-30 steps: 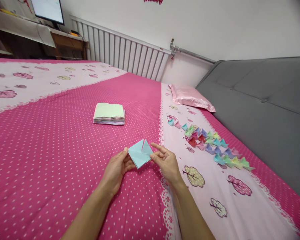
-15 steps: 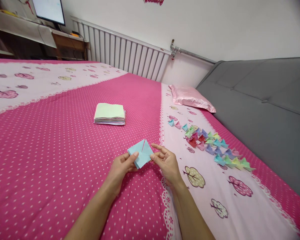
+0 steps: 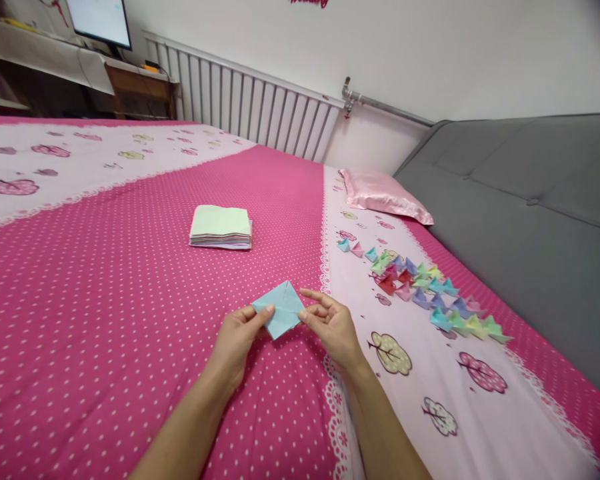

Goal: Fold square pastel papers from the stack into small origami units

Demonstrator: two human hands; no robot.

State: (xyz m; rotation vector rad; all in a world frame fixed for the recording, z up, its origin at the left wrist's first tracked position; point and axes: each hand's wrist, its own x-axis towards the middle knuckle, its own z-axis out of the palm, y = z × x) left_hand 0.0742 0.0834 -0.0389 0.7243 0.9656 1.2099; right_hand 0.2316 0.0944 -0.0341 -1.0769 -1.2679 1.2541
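Note:
A folded light-blue paper square [image 3: 283, 312] is held cornerwise above the pink dotted bedspread [image 3: 130, 373]. My left hand [image 3: 241, 337] pinches its left corner, thumb on top and fingers beneath. At the right corner, my right hand [image 3: 333, 325] grips it between thumb and fingers, with the index finger stretched out past the edge. A narrow slit shows near the top corner of the paper. Beyond my hands lies a stack of coloured paper sheets [image 3: 220, 225] with a pale green one on top.
Rows of small folded paper boats [image 3: 423, 288] in many colours stand on the white strip at right. Behind them are a pink satin pillow [image 3: 383, 195] and a grey headboard [image 3: 525, 220]. A radiator [image 3: 250, 97] and a desk with a monitor [image 3: 100, 23] are at the back.
The slit in the paper's upper part has narrowed and shortened, and the square looks flatter. Both hands keep their grip, nearly in the same place.

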